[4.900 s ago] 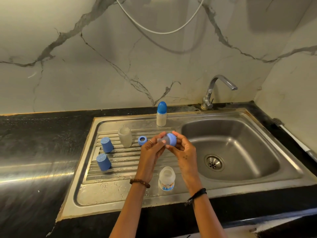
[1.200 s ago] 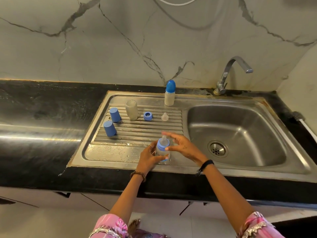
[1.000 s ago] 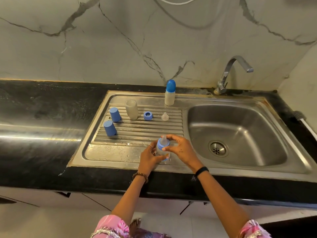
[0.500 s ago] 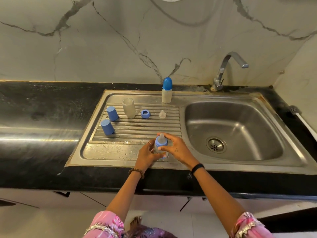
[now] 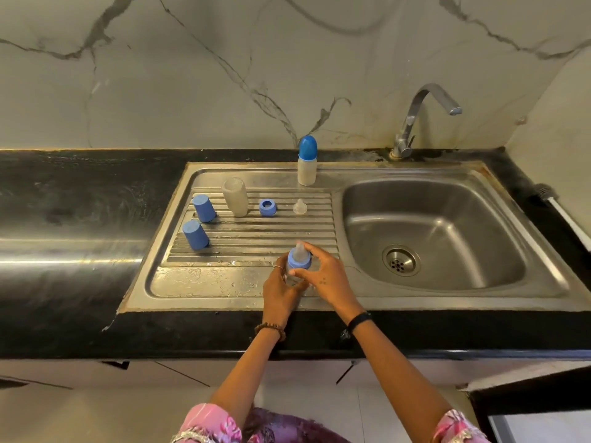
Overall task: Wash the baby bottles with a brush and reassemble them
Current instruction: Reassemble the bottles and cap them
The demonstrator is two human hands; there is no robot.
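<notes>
Bottle now stood at drainer's front edge, gripped by left hand; blue collar with teat, earlier held apart, now pinched on top by right hand. Reassembly judged under way; cap pending.

White marble wall with grey veins. Black countertop. Silver steel sink and silver tap. 2 blue caps, a blue collar ring, a clear teat, a cloudy clear bottle body. Capped bottle: blue on top, milky white below. Held bottle: blue collar, clear teat. Pink patterned sleeves. Black wristband, brown beaded bracelet.
</notes>
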